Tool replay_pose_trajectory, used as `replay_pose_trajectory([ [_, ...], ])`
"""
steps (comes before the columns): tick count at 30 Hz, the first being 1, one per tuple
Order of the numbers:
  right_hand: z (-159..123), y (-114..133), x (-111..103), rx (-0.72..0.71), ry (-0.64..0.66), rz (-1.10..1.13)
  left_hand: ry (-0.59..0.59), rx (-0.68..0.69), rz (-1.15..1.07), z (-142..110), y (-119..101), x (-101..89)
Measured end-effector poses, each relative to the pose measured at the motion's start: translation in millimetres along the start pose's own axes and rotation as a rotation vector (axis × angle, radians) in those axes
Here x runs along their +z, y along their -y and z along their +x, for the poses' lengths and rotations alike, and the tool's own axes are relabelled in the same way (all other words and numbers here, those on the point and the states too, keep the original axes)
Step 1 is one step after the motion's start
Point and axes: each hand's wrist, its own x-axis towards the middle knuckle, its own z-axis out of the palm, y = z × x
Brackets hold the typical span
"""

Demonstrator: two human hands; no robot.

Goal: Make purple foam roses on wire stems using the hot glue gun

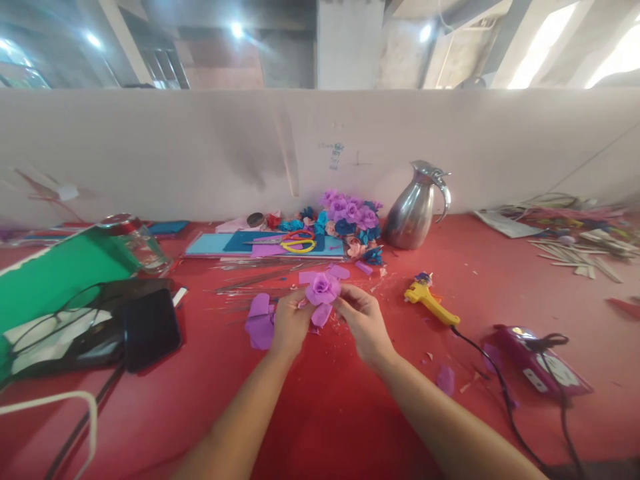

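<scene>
A purple paper flower (321,289) with layered petals is held up between my two hands over the red table. My left hand (294,321) pinches its left side, fingers closed. On the other side, the fingers of my right hand (364,319) are closed on its right edge. One petal (321,315) hangs below the bloom. Purple paper pieces (260,322) lie just left of my left hand, and more purple scraps (338,271) lie behind the flower. A yellow glue gun (431,301) rests to the right of my right hand.
Behind the flower are scissors (295,243) on blue sheets, a bunch of paper flowers (353,217) and a metal jug (414,207). A phone (151,329) and glass jar (137,243) are at left. The glue gun's cord runs past a maroon power strip (543,363). Sticks (575,257) lie far right.
</scene>
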Motion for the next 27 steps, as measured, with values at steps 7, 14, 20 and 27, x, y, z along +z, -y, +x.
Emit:
replay_pose_trajectory([
  [7,-3.6,3.3,-0.2,0.086,0.033,0.092,-0.039,0.09,0.075,2.8,-0.6,-4.0],
  [14,-3.6,4.4,1.5,0.067,0.039,0.046,-0.044,0.091,0.078,0.6,-2.4,-3.7],
  [20,-5.7,4.8,0.6,0.046,0.052,0.027,-0.04,0.091,0.08,0.2,-1.9,-4.1],
  [27,-4.1,5.0,0.4,0.03,-0.008,0.022,-0.088,0.128,0.11,7.3,9.7,-10.7],
])
